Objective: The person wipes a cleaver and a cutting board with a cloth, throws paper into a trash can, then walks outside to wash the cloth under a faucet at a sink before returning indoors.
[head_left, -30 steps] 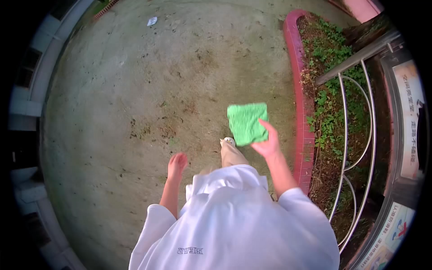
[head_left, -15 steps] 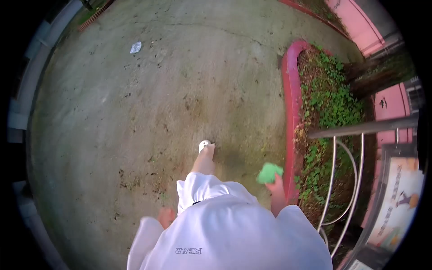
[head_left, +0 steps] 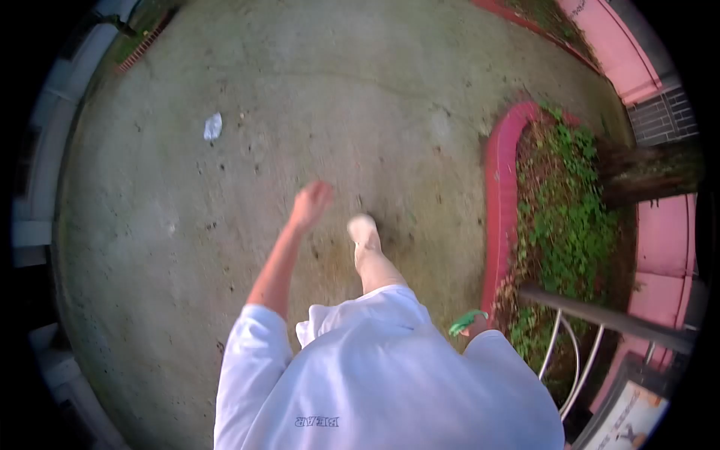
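Observation:
My left hand point(head_left: 312, 205) is stretched out ahead of my body over the concrete ground; it is smeared by motion, so its fingers are hard to make out. Low beside my right hip, my right hand point(head_left: 477, 325) grips a green cloth point(head_left: 466, 322), partly hidden by the white sleeve. Only a small crumpled part of the cloth shows. My foot point(head_left: 362, 227) is forward on the concrete, between the two hands.
A pale scrap point(head_left: 213, 127) lies on the concrete ground point(head_left: 300, 120) ahead to the left. Along the right runs a red curb point(head_left: 502, 195) around a planted bed point(head_left: 559, 217). Beyond it are a tree trunk point(head_left: 649, 172), a metal railing point(head_left: 607, 313) and a signboard point(head_left: 628, 420).
My left hand has swung forward from beside my body. My right hand has drawn back to the hip with the green cloth. The curb's end and the pale scrap now appear lower in view.

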### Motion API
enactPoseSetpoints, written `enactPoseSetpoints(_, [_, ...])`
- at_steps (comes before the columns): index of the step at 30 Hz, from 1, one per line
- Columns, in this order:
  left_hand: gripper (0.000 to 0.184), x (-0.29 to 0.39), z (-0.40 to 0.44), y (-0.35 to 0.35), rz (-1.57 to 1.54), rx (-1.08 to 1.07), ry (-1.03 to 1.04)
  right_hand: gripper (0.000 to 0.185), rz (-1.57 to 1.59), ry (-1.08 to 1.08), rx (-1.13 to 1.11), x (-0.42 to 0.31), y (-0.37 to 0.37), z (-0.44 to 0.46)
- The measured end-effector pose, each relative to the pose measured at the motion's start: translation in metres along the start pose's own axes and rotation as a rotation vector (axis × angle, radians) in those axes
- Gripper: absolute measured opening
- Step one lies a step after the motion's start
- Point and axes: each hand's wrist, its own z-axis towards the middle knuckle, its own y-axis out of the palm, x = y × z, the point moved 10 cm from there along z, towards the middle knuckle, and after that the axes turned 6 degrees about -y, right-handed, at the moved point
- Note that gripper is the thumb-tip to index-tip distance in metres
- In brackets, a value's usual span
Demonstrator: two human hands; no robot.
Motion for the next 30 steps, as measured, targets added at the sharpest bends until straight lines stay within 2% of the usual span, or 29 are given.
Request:
enactPoseSetpoints(1, [0.031,-0.015,0.023,0.012,0.269,-0.035,-0.007,0.008,-0.028,-0.201,-0.511,-0.036,0.124,-0.040])
enactPoseSetpoints(2, [0.030,-0.049,0.032,0.011,0.466,-0.059,-0.090,0.015,-0.046,-0.013,-0.359,-0.026,0.209,-0.034])
enactPoseSetpoints(3, [0.027,-0.108,0.041,0.009,0.580,-0.113,-0.152,0.025,-0.007,-0.022,-0.520,-0.046,0.307,-0.091])
enactPoseSetpoints(4, [0.022,-0.139,0.029,-0.005,0.502,-0.142,-0.363,0.035,0.035,-0.028,-0.682,-0.067,0.407,-0.158])
enactPoseSetpoints(5, [0.022,-0.182,0.016,-0.017,0.716,-0.260,-0.446,0.034,0.070,0.024,-0.758,-0.087,0.484,-0.218])
enactPoseSetpoints(6, [0.033,-0.238,0.002,-0.024,0.836,-0.458,-0.495,0.035,0.065,0.045,-0.888,-0.111,0.555,-0.276])
enactPoseSetpoints(7, [0.029,-0.321,-0.024,-0.056,0.604,-0.291,-0.848,0.037,0.052,0.065,-1.017,-0.139,0.613,-0.332])
enactPoseSetpoints(9, [0.030,-0.308,-0.059,-0.094,0.542,-0.292,-1.115,0.038,0.043,0.073,-1.166,-0.181,0.707,-0.396])
enactPoseSetpoints(11, [0.030,-0.288,-0.043,-0.108,0.546,-0.326,-1.230,0.039,0.033,0.046,-1.234,-0.220,0.779,-0.415])
enactPoseSetpoints(14, [0.030,-0.260,0.056,-0.103,0.552,-0.371,-1.265,0.039,-0.030,-0.012,-1.175,-0.263,0.866,-0.376])
enactPoseSetpoints(16, [0.031,-0.232,0.161,-0.098,0.547,-0.371,-1.213,0.039,-0.022,-0.022,-0.943,-0.283,0.885,-0.268])
enactPoseSetpoints(18, [0.031,-0.198,0.284,-0.098,0.529,-0.312,-1.139,0.035,0.031,-0.200,-0.543,-0.319,0.860,-0.149])
enactPoseSetpoints(19, [0.031,-0.171,0.364,-0.099,0.465,-0.187,-1.077,0.033,0.046,-0.254,-0.237,-0.346,0.826,-0.137])
enactPoseSetpoints(20, [0.031,-0.136,0.446,-0.100,0.382,-0.058,-0.995,0.031,-0.156,-0.387,-0.061,-0.381,0.799,-0.143])
enactPoseSetpoints(21, [0.032,-0.083,0.538,-0.098,0.292,0.050,-0.866,0.031,-0.277,-0.424,0.061,-0.406,0.784,-0.145])
enactPoseSetpoints(22, [0.032,-0.017,0.630,-0.095,0.223,0.118,-0.723,0.031,-0.273,-0.384,0.092,-0.422,0.788,-0.148])
enactPoseSetpoints(23, [0.037,0.083,0.712,-0.089,0.218,0.065,-0.542,0.031,-0.239,-0.340,0.106,-0.431,0.794,-0.149])
enactPoseSetpoints(24, [0.038,0.151,0.790,-0.078,0.174,0.085,-0.411,0.031,-0.211,-0.309,0.110,-0.442,0.810,-0.151])
enactPoseSetpoints(25, [0.038,0.248,0.848,-0.067,0.099,0.054,-0.314,0.031,-0.185,-0.289,0.114,-0.455,0.833,-0.150])
enactPoseSetpoints(26, [0.035,0.306,0.915,-0.052,0.161,-0.006,-0.166,0.031,-0.168,-0.273,0.110,-0.468,0.861,-0.149])
enactPoseSetpoints(28, [0.032,0.411,1.007,-0.025,-0.034,-0.052,0.013,0.031,-0.144,-0.254,0.092,-0.496,0.928,-0.134])
enactPoseSetpoints(30, [0.031,0.487,1.080,-0.007,0.021,-0.074,0.050,0.031,-0.114,-0.234,0.052,-0.532,1.011,-0.105])
